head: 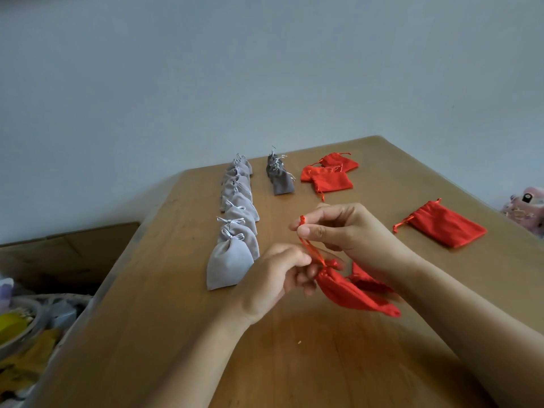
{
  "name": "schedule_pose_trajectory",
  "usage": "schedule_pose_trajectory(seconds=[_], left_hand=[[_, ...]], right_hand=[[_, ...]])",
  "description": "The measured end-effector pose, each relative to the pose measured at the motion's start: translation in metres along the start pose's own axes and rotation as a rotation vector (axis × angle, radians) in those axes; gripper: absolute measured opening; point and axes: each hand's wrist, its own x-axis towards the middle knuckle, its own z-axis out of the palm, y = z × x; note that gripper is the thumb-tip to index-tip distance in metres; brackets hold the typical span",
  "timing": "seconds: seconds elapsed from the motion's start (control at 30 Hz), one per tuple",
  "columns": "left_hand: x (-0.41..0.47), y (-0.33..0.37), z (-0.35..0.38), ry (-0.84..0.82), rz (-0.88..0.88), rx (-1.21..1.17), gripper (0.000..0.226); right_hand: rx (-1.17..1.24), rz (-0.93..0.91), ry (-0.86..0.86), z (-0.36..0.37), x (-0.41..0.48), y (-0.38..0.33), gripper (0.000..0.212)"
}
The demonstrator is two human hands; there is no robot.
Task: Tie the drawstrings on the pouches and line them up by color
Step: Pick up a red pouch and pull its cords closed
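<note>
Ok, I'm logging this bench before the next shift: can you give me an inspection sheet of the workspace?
Surface: wooden table.
Job's things: light grey pouches tied, in a row; dark grey pouches in a shorter row beside it; red pouches heaped farther right; lone red pouch flat, apart.
Clutter: mixed odds and ends left of the table.
Hands: left hand pinches the held red pouch at its neck; right hand pinches its drawstring.
Cables: nothing seen.
Surroundings: plain wall, cardboard box at left, pink object at right edge.
</note>
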Motion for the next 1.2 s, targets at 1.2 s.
schedule_pose_trajectory(seconds=[1.2], left_hand=[[0.004, 0.013, -0.022, 0.339, -0.26, -0.409, 0.011]], right_hand=[[0.103, -0.1, -0.053, 0.0, 0.003, 0.01, 0.011]])
